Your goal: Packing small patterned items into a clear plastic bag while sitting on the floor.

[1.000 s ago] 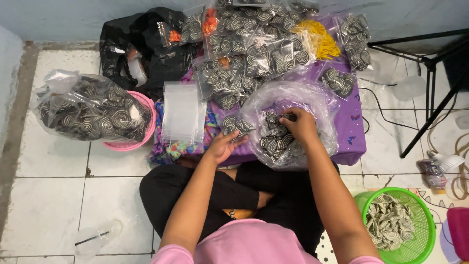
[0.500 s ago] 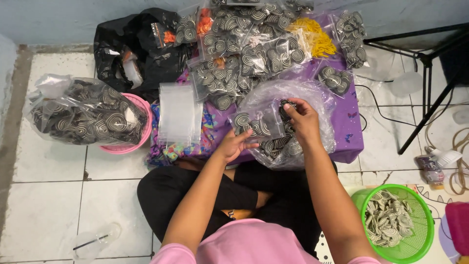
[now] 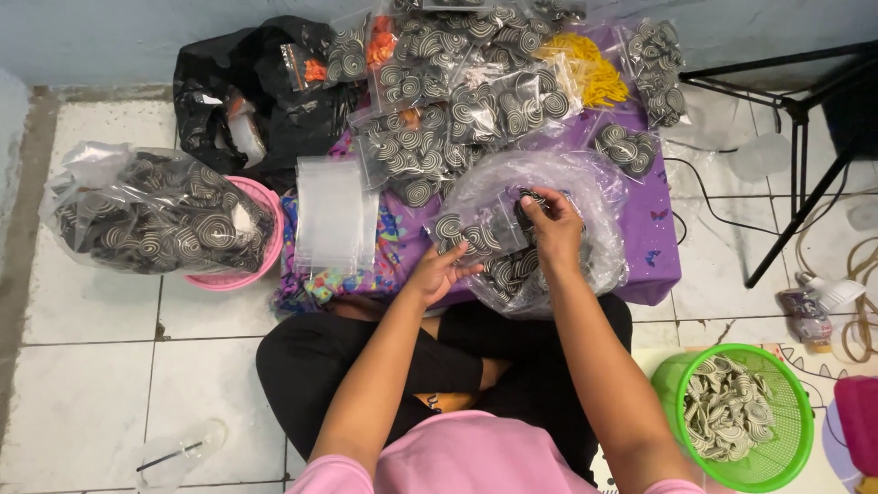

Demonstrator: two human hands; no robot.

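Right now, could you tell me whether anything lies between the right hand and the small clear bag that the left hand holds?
Nothing visible does. The right hand is at the top of the small clear bag of spiral pieces, and the left hand holds its lower edge, over the large plastic bag.

Far to the left of my fingers a pink basin (image 3: 271, 240) holds a bagged heap of spirals (image 3: 155, 215); a green basket (image 3: 786, 430) sits lower right, a black tripod (image 3: 805, 155) upper right.

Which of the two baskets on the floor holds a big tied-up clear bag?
The pink basket on the left; the green basket holds loose spiral pieces.
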